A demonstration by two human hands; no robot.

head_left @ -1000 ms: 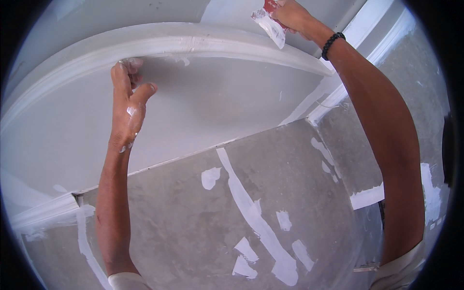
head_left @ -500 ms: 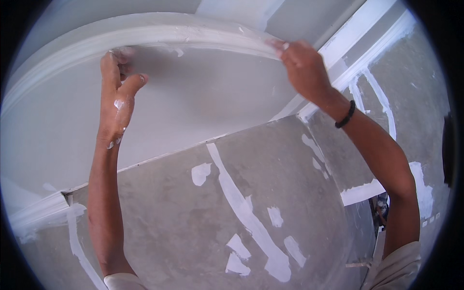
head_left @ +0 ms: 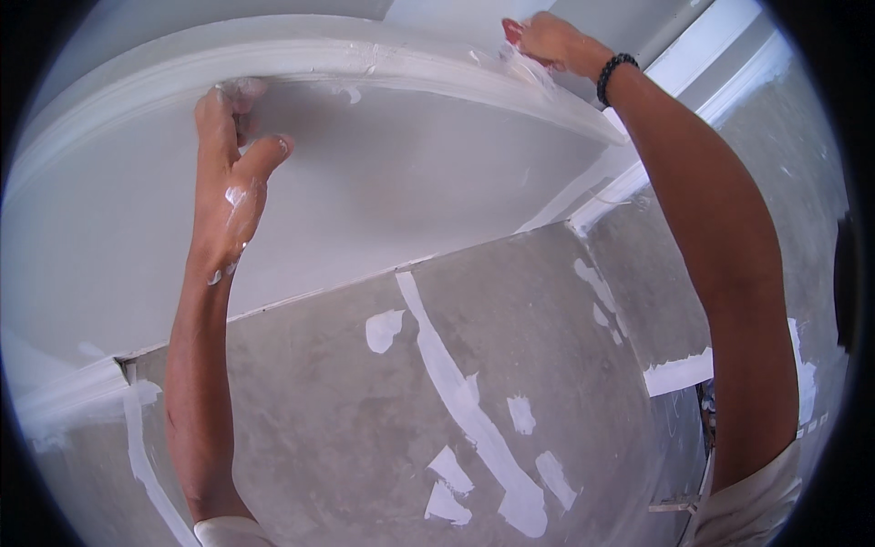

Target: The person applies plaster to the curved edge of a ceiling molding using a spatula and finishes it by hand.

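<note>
A long white curved cornice moulding (head_left: 273, 56) arcs across the upper part of the head view. My left hand (head_left: 234, 173), spotted with white paste, reaches up to its lower edge. The left fingertips bend against that edge while the thumb stands apart; nothing shows in the palm. Higher up on the right, my right hand (head_left: 556, 44) is closed around a small putty knife (head_left: 512, 31), red where it shows. White compound (head_left: 533, 73) is smeared beside the tool, near the moulding's upper right side. Fingers partly hide the putty knife's blade.
Below the flat grey ceiling panel (head_left: 365, 182) stands a grey plaster wall (head_left: 310, 392) with white filler strips and patches. Another straight white moulding (head_left: 629, 187) runs along the right corner. At lower right is an opening with cluttered items (head_left: 706, 410), partly behind my arm.
My right hand has moved up and leftward from the moulding's right end, and the red tool now shows in it. My left hand stays at the same edge.
</note>
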